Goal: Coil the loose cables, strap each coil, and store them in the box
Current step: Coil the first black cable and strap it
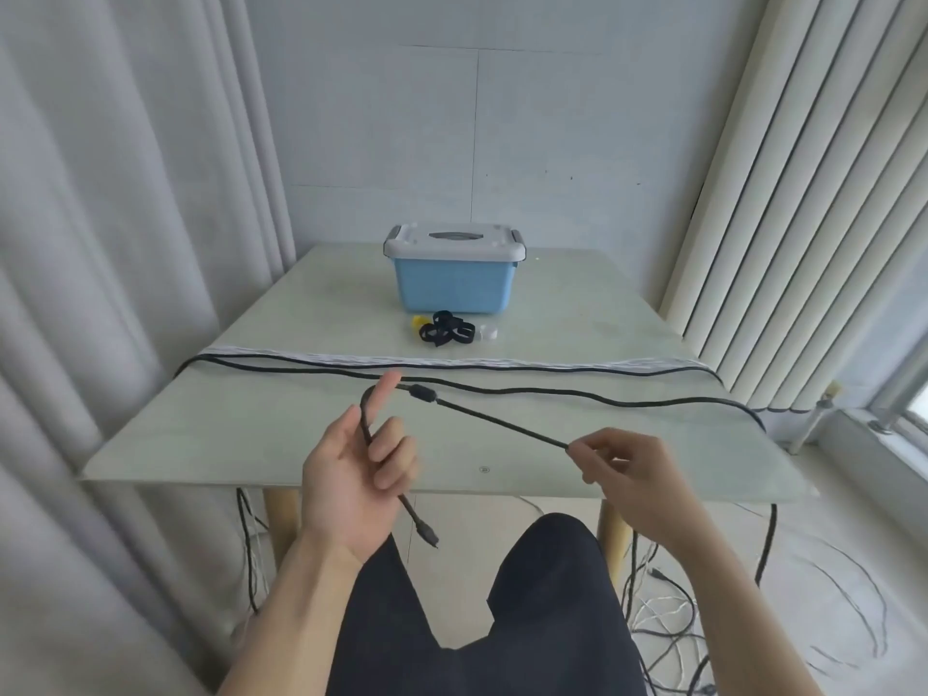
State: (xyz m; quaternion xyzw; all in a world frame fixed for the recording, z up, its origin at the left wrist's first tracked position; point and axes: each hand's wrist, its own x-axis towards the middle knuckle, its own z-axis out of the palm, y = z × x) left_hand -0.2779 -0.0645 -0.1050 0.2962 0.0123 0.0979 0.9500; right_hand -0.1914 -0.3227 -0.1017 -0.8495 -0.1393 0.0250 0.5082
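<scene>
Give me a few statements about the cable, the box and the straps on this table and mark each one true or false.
1. The blue box has its lid on. True.
2. The right hand rests flat on the table. False: it pinches the black cable.
3. The black straps lie in front of the box. True.
4. The left hand holds a finished coil. False: only one loop of cable runs over its fingers, the plug end hanging below.
5. Cables hang over both table sides. True.

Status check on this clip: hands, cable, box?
Left hand holds thin black cable looped; right hand pinches it taut. Blue plastic box, white lid shut. Black straps waiting.
</scene>
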